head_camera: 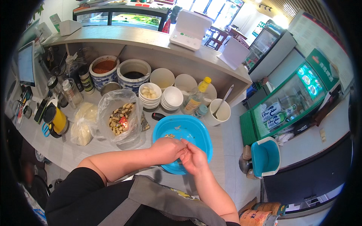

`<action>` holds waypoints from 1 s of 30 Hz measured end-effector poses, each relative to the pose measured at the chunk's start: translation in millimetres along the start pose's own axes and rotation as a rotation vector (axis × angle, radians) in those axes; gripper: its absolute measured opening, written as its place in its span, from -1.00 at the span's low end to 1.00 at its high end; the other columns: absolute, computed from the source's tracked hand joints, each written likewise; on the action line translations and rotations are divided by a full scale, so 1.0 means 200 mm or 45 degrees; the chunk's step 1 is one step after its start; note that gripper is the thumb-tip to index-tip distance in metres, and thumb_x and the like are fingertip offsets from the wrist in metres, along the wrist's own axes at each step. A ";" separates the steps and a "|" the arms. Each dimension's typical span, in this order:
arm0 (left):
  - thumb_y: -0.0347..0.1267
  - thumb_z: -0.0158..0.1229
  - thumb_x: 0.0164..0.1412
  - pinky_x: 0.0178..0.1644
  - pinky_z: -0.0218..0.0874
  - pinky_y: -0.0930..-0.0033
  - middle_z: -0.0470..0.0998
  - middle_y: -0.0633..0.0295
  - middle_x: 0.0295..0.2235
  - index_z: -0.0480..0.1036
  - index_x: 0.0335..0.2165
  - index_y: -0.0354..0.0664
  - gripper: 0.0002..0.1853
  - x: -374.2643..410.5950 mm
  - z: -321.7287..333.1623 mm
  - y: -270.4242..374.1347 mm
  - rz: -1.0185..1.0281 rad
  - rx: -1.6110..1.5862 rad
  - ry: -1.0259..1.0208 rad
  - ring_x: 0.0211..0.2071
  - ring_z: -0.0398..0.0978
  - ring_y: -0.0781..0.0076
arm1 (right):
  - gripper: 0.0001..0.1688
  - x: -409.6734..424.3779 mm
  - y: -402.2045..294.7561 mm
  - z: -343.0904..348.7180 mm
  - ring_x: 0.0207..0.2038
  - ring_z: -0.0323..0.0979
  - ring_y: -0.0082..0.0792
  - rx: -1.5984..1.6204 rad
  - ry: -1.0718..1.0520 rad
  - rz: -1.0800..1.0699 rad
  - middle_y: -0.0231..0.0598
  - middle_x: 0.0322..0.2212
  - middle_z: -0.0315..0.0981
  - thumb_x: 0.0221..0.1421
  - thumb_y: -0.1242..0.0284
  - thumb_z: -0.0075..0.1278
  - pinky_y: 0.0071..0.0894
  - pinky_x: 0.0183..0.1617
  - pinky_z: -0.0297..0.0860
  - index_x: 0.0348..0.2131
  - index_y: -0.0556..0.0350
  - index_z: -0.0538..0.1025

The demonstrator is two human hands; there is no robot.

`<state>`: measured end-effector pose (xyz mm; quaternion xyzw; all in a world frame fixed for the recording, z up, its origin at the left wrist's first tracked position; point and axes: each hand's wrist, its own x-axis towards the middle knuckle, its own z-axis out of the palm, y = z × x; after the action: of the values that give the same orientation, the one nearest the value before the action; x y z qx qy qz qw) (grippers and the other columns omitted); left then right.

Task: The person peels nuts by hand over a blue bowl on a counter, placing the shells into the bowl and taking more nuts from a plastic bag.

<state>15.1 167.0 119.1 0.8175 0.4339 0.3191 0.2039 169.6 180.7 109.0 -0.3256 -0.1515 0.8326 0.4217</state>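
Over the near part of a blue plastic basin [195,127], my left hand [167,150] and my right hand [193,158] meet at the fingertips. Whatever may be between the fingers is hidden. A few pale bits, perhaps shells or peanuts, lie in the basin near my left hand. Left of the basin stands a clear plastic bag [101,118], its mouth spread, with peanuts in shell and sunflower seeds [121,117] inside. A dark-handled tool [158,116] lies against the basin's far left rim.
Behind stand stacked white bowls [172,97], one stack topped with garlic cloves [148,92], a yellow-capped bottle [193,100], a white container [217,113] with a spoon, and blue-and-white crocks [103,77]. A tied bag [82,127] and yellow jug [58,121] stand left. A raised counter ledge runs behind.
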 end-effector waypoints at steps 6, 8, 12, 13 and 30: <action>-0.32 0.01 -0.04 -0.42 0.24 0.17 0.48 0.11 -0.49 0.44 -0.45 -0.17 -0.82 0.00 0.03 -0.03 -0.030 -0.162 -0.036 -0.46 0.43 0.09 | -0.53 -0.03 0.00 -0.01 -0.17 0.29 -0.26 -0.040 -0.053 -0.005 0.00 -0.16 0.21 0.08 0.62 -0.35 -0.42 -0.14 0.28 0.01 0.38 0.04; -0.32 0.00 -0.04 -0.41 0.24 0.17 0.48 0.09 -0.47 0.45 -0.43 -0.16 -0.81 0.00 0.01 -0.02 -0.062 -0.166 -0.092 -0.45 0.43 0.08 | -0.48 -0.04 0.01 0.00 -0.15 0.28 -0.23 -0.052 -0.027 -0.014 0.04 -0.12 0.17 0.07 0.64 -0.36 -0.40 -0.13 0.28 0.05 0.34 -0.02; -0.32 -0.02 -0.03 -0.41 0.24 0.16 0.47 0.07 -0.49 0.45 -0.42 -0.16 -0.80 0.00 0.04 -0.02 -0.067 -0.204 -0.047 -0.45 0.42 0.07 | -0.36 -0.05 0.02 0.02 -0.08 0.23 -0.20 -0.110 0.015 -0.071 0.10 -0.01 0.04 0.06 0.66 -0.37 -0.38 -0.08 0.26 0.12 0.19 -0.15; -0.32 -0.02 -0.03 -0.41 0.24 0.15 0.47 0.07 -0.49 0.45 -0.42 -0.16 -0.80 0.00 0.02 -0.01 -0.102 -0.211 -0.093 -0.45 0.42 0.06 | -0.34 -0.04 0.02 0.02 -0.07 0.22 -0.20 -0.133 0.014 -0.091 0.10 0.02 0.00 0.06 0.66 -0.37 -0.38 -0.07 0.25 0.13 0.15 -0.18; -0.38 -0.18 0.03 -0.67 -0.11 0.55 0.16 0.35 -0.71 0.22 -0.60 -0.17 -0.84 0.01 -0.04 -0.17 -1.115 -2.428 -0.183 -0.73 0.04 0.57 | -0.84 -0.01 0.01 0.01 -0.19 0.34 -0.22 -1.768 0.226 -0.628 -0.09 -0.28 0.40 -0.08 0.50 -0.01 -0.35 -0.07 0.22 -0.43 0.25 0.44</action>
<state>-9.7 187.3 104.4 0.1072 0.2475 0.3775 0.8858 168.4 178.3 111.2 -0.5399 -0.6770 0.3970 0.3042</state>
